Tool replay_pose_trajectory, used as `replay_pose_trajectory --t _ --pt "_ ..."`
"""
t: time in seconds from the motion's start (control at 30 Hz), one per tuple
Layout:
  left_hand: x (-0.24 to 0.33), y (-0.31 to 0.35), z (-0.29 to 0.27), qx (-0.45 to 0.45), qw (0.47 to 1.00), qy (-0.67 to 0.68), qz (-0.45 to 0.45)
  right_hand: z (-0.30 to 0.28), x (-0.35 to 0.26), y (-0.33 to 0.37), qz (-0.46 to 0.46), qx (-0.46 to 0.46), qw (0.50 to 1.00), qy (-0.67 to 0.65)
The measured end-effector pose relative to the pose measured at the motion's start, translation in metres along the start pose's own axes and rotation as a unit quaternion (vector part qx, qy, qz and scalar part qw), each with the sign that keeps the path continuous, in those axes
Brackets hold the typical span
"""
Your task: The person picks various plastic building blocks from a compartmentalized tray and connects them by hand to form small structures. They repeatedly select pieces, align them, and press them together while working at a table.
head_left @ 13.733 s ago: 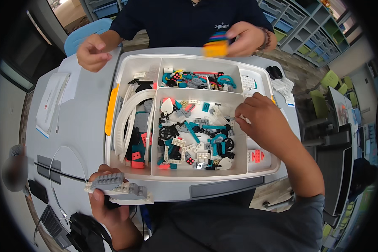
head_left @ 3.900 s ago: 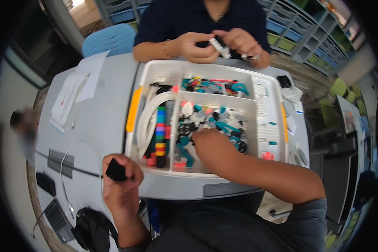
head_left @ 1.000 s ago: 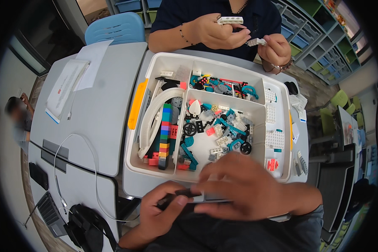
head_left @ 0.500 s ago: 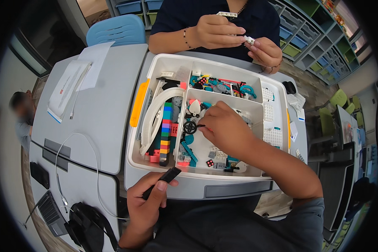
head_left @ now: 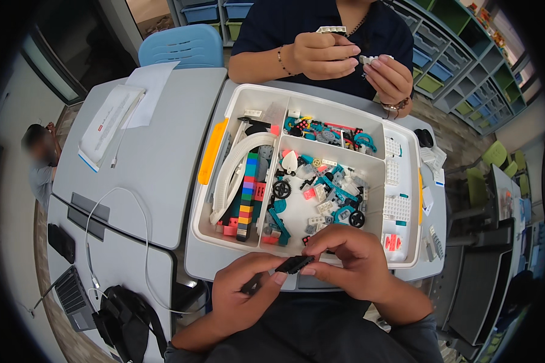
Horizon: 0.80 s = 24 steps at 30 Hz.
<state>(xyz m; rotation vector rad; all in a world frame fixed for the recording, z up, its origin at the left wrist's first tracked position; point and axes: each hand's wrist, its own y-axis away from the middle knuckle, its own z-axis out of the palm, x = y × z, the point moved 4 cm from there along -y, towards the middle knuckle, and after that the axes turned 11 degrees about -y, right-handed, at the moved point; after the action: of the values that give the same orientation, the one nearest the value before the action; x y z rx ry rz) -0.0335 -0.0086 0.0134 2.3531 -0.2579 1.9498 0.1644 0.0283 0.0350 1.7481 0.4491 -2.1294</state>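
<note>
Left hand [head_left: 237, 304] and right hand [head_left: 356, 266] pinch a black piece [head_left: 295, 264] (both grips closed), apparently mid-assembly. Next, careful alignment seems called for.

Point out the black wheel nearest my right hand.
The rightmost black wheel, just beyond your right hand; the other wheel lies farther left, near the multicoloured stack.

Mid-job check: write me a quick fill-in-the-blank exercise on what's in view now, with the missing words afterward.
1. The left hand and right hand both grip a small plastic piece coloured ____.
2. The multicoloured brick stack lies nearer the ____ side of the storage tray.
3. The co-worker's hands hold pieces that are mostly ____.
4. The chair at upper left is light ____.

Missing words: black; left; white; blue.
</note>
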Motion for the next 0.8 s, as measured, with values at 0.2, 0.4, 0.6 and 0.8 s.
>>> replay_pose_trajectory --t 0.2,0.4,0.6,0.8 --pt "0.018 -0.004 0.007 0.032 0.985 -0.138 0.095 0.002 0.002 0.011 -0.049 0.012 0.998 0.04" --pt "0.016 -0.002 0.014 0.002 0.988 -0.121 0.1 -0.001 0.021 0.018 -0.112 0.004 0.989 -0.101" --pt "0.016 0.002 0.014 -0.028 0.942 -0.194 0.272 -0.003 0.018 0.037 -0.202 -0.053 0.977 -0.051" --pt "0.018 -0.009 0.023 -0.098 0.929 -0.142 0.328 -0.011 0.009 0.05 -0.225 -0.069 0.971 -0.031"
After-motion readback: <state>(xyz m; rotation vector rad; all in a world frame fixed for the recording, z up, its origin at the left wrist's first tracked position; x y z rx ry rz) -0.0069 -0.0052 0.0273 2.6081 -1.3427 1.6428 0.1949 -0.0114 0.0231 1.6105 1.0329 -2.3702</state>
